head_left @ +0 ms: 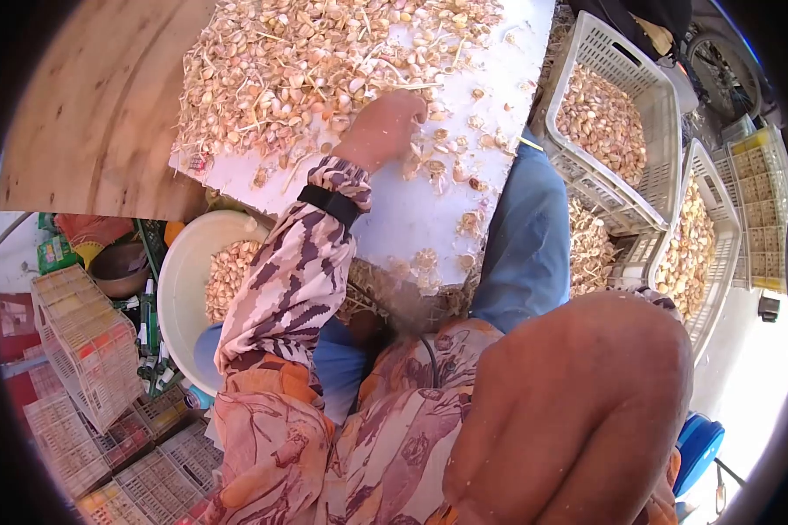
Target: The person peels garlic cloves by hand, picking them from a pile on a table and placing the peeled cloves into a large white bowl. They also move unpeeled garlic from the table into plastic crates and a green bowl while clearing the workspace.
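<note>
My left hand, in a patterned sleeve with a black wristband, reaches onto a white board. Its fingers curl down beside a small cluster of garlic scraps; whatever they grip is hidden. A broad heap of garlic cloves, mixed with dry skins and stalks, covers the board's far left. My right hand is raised very close to the camera and fills the lower right. It is bent, with most of its fingers hidden or beyond the frame's edge.
A white tub with cloves stands left of my legs. On the right are plastic crates of garlic and another crate. Stacked crates and green bottles are at the left. Brown wooden board adjoins the white one.
</note>
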A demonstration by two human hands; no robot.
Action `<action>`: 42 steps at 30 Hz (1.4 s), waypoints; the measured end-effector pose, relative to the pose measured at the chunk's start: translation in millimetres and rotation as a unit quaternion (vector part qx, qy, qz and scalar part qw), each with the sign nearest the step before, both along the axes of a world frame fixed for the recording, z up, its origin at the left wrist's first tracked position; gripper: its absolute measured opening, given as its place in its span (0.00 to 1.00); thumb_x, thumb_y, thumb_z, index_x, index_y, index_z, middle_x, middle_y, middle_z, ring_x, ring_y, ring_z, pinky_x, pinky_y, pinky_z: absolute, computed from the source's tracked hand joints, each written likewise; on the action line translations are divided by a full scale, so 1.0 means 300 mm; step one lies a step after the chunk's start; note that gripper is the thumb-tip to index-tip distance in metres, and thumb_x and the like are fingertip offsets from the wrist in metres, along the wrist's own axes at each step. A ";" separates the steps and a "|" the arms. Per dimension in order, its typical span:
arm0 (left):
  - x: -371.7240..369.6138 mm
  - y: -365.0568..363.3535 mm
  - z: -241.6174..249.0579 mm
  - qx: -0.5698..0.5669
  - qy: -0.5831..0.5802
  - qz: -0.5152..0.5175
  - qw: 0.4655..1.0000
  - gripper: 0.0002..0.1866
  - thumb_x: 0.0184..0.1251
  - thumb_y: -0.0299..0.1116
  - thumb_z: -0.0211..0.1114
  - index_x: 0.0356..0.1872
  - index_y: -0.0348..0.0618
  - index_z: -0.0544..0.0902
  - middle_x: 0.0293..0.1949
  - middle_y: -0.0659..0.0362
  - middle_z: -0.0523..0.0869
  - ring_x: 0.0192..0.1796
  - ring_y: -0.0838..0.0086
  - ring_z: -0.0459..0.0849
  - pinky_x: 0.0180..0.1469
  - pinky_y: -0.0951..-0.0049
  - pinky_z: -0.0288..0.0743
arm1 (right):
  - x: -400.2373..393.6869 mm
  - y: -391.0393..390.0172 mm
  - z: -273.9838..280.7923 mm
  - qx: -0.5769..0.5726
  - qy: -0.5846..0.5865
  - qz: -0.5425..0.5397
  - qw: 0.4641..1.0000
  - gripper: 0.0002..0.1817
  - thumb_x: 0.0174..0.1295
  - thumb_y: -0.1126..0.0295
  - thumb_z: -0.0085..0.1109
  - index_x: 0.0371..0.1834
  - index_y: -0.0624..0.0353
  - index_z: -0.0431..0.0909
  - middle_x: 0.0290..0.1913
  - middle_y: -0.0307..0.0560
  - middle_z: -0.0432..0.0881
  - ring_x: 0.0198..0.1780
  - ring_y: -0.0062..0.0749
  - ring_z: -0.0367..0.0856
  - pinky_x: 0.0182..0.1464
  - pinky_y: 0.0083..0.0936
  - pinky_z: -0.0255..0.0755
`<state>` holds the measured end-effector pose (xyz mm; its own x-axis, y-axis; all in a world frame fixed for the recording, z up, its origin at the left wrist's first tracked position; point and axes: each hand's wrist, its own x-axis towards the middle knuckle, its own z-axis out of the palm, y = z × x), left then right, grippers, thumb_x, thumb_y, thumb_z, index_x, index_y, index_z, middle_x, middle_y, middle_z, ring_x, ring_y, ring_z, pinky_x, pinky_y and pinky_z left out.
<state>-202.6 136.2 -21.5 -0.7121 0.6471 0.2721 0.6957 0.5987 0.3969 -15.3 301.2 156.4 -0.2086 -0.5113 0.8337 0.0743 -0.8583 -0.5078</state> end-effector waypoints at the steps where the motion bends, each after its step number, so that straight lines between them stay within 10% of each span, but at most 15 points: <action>1: 0.002 -0.007 0.007 -0.002 0.006 0.005 1.000 0.12 0.50 0.23 0.60 0.38 0.45 0.81 0.36 0.54 0.80 0.41 0.59 0.78 0.45 0.66 0.73 | 0.018 -0.008 -0.014 -0.019 -0.001 -0.010 1.000 0.09 0.64 0.80 0.50 0.37 0.81 0.76 0.35 0.69 0.78 0.27 0.43 0.80 0.24 0.29 0.74; 4: 0.023 -0.018 0.007 0.009 -0.009 0.063 0.998 0.13 0.52 0.23 0.62 0.40 0.43 0.81 0.37 0.56 0.81 0.41 0.65 0.80 0.44 0.70 0.74 | 0.052 -0.015 -0.055 -0.064 -0.017 -0.068 0.995 0.10 0.64 0.79 0.50 0.37 0.80 0.76 0.35 0.69 0.78 0.27 0.43 0.80 0.25 0.28 0.74; 7: 0.079 -0.039 0.073 0.300 -0.271 0.176 0.898 0.13 0.58 0.22 0.62 0.45 0.39 0.80 0.40 0.58 0.82 0.41 0.71 0.82 0.44 0.74 0.76 | -0.043 0.075 -0.139 0.038 -0.104 -0.034 0.993 0.10 0.66 0.73 0.49 0.40 0.72 0.75 0.32 0.63 0.78 0.25 0.36 0.79 0.24 0.23 0.74; 9: 0.154 -0.080 0.095 0.528 -0.384 0.089 0.752 0.13 0.64 0.22 0.59 0.50 0.36 0.77 0.43 0.58 0.81 0.42 0.75 0.81 0.43 0.76 0.77 | -0.070 0.123 -0.215 0.205 -0.357 -0.362 0.836 0.09 0.64 0.72 0.49 0.42 0.64 0.76 0.36 0.47 0.81 0.30 0.22 0.78 0.29 0.17 0.75; 11: 0.255 -0.104 0.144 0.574 -0.395 0.073 0.713 0.13 0.65 0.22 0.58 0.50 0.35 0.77 0.43 0.58 0.81 0.42 0.75 0.81 0.43 0.75 0.77 | -0.180 0.137 -0.287 0.237 -0.437 -0.405 0.767 0.08 0.64 0.71 0.51 0.40 0.65 0.75 0.36 0.46 0.81 0.31 0.23 0.78 0.32 0.16 0.73; 13: 0.342 -0.125 0.182 0.633 -0.404 0.008 0.661 0.14 0.64 0.23 0.60 0.51 0.39 0.77 0.42 0.58 0.80 0.41 0.73 0.80 0.43 0.74 0.76 | -0.329 0.246 -0.450 0.369 -0.370 -0.420 0.742 0.11 0.64 0.69 0.53 0.41 0.65 0.78 0.35 0.44 0.82 0.31 0.23 0.77 0.32 0.16 0.72; 15: 0.450 -0.129 0.259 0.638 -0.375 -0.055 0.671 0.13 0.64 0.24 0.61 0.50 0.42 0.77 0.42 0.58 0.78 0.41 0.73 0.79 0.43 0.74 0.76 | -0.395 0.172 -0.425 0.530 -0.253 -0.574 0.571 0.11 0.62 0.67 0.55 0.38 0.64 0.81 0.32 0.42 0.83 0.30 0.23 0.76 0.33 0.20 0.72; 17: 0.558 -0.103 0.353 0.634 -0.322 -0.218 0.668 0.10 0.63 0.25 0.62 0.45 0.46 0.78 0.42 0.59 0.75 0.39 0.72 0.78 0.41 0.72 0.78 | -0.502 0.185 -0.533 0.517 0.030 -0.679 0.521 0.09 0.57 0.69 0.58 0.35 0.61 0.82 0.33 0.48 0.83 0.32 0.37 0.80 0.39 0.28 0.73; 21: 0.688 -0.123 0.542 0.563 -0.231 -0.525 0.595 0.09 0.58 0.22 0.66 0.38 0.45 0.78 0.43 0.53 0.75 0.40 0.63 0.79 0.38 0.67 0.81 | -0.567 0.122 -0.588 0.554 0.171 -0.635 0.511 0.07 0.55 0.72 0.61 0.36 0.60 0.82 0.34 0.47 0.82 0.34 0.36 0.80 0.40 0.27 0.73; 25: 0.804 -0.116 0.645 0.622 -0.211 -0.379 0.652 0.04 0.58 0.18 0.61 0.29 0.37 0.83 0.39 0.60 0.85 0.37 0.70 0.85 0.42 0.72 0.81 | -0.626 0.090 -0.681 0.543 0.333 -0.637 0.434 0.08 0.53 0.71 0.61 0.36 0.59 0.82 0.35 0.49 0.81 0.36 0.45 0.79 0.42 0.35 0.73; 30: 0.891 -0.130 0.698 0.668 -0.051 -0.249 0.699 0.08 0.56 0.14 0.60 0.22 0.38 0.81 0.29 0.59 0.83 0.31 0.74 0.84 0.38 0.76 0.82 | -0.618 0.065 -0.693 0.554 0.281 -0.656 0.429 0.08 0.53 0.71 0.59 0.37 0.58 0.82 0.36 0.51 0.81 0.39 0.47 0.79 0.43 0.36 0.73; 37: 0.906 -0.112 0.706 0.671 -0.123 -0.252 0.687 0.06 0.52 0.15 0.63 0.21 0.37 0.80 0.29 0.58 0.83 0.30 0.73 0.83 0.36 0.78 0.82 | -0.639 0.076 -0.669 0.552 0.244 -0.686 0.406 0.11 0.55 0.69 0.59 0.41 0.57 0.82 0.37 0.52 0.82 0.39 0.47 0.79 0.44 0.36 0.72; 40: 0.916 -0.082 0.676 0.694 -0.224 -0.226 0.646 0.06 0.50 0.14 0.65 0.21 0.36 0.80 0.28 0.56 0.82 0.29 0.71 0.82 0.36 0.79 0.82 | -0.632 0.067 -0.644 0.566 0.242 -0.665 0.422 0.10 0.55 0.68 0.60 0.40 0.56 0.83 0.36 0.51 0.81 0.39 0.47 0.79 0.43 0.36 0.72; 42: 0.918 -0.049 0.614 0.804 -0.141 -0.267 0.512 0.05 0.53 0.15 0.65 0.24 0.37 0.81 0.31 0.53 0.82 0.31 0.69 0.81 0.36 0.80 0.83 | -0.609 0.059 -0.610 0.535 0.157 -0.693 0.458 0.08 0.53 0.66 0.59 0.33 0.56 0.82 0.33 0.51 0.80 0.40 0.46 0.78 0.44 0.37 0.71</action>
<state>72.6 121.6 162.7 -0.7087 -0.1297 0.6935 0.3693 -0.9057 0.2081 -198.0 318.8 -26.5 -0.9062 -0.2203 0.3609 -0.3856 0.7809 -0.4914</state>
